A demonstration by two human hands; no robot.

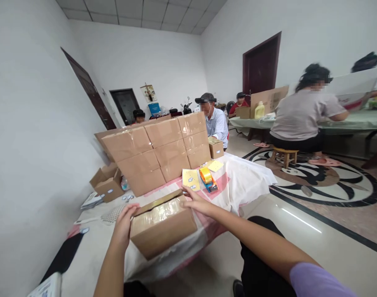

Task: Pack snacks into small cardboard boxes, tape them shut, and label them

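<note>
A taped cardboard box [163, 225] lies on the cloth-covered table [250, 181] right in front of me, one flap edge raised along its far side. My left hand [124, 222] presses against the box's left end. My right hand [197, 202] rests on its far right corner, fingers spread over the top. Just beyond my right hand lie a tape dispenser [207, 178] with an orange roll and a yellow sticker sheet [190, 179].
A stack of sealed boxes [157, 154] stands at the back of the table, with one small box [216, 148] at its right. An open box [107, 183] sits at the left by the wall. Several people sit behind and at a green table [355, 119] on the right.
</note>
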